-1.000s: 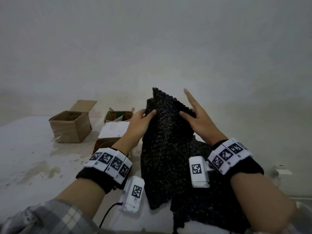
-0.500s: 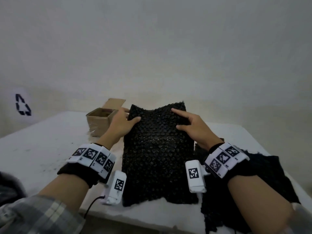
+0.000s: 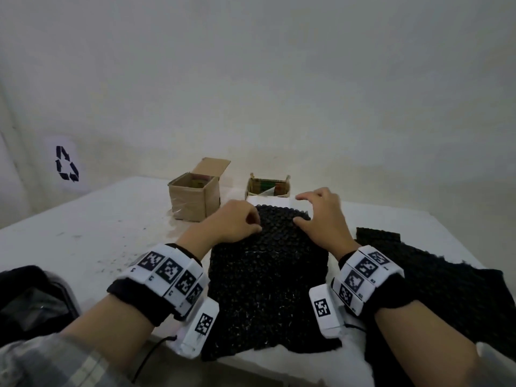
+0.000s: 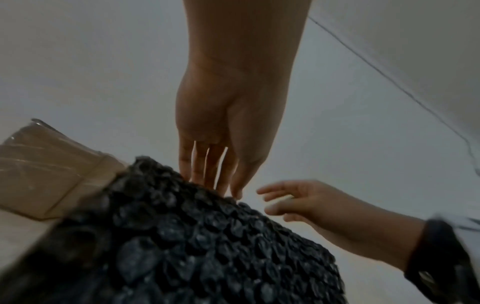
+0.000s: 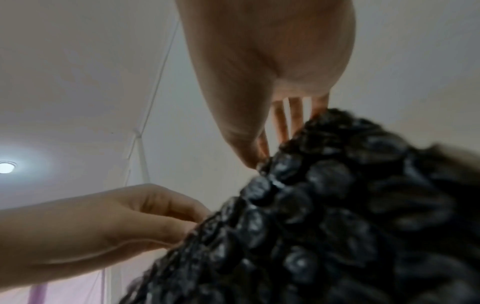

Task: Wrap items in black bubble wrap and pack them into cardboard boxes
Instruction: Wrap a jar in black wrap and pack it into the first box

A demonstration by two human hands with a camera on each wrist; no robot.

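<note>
A black bubble wrap sheet (image 3: 268,280) lies flat on the white table (image 3: 97,233) in front of me. Its far edge partly covers a flat white item (image 3: 275,201). My left hand (image 3: 255,223) pinches the far left edge of the sheet between its thumb and curled fingers, which the right wrist view shows too (image 5: 192,222). My right hand (image 3: 303,208) has its thumb on the far right edge and its fingers spread loosely above the white item. In the left wrist view the right hand (image 4: 275,203) holds nothing.
An open cardboard box (image 3: 194,196) stands at the back left of the sheet. A smaller open box (image 3: 268,185) with green and red contents sits behind the white item. More black bubble wrap (image 3: 432,275) is piled at the right. A dark bag (image 3: 30,300) lies at the lower left.
The bubble wrap sheet, held upright a second ago, has come down flat onto the table. Both hands have come down with its top edge, and the right fingers have lifted off it.
</note>
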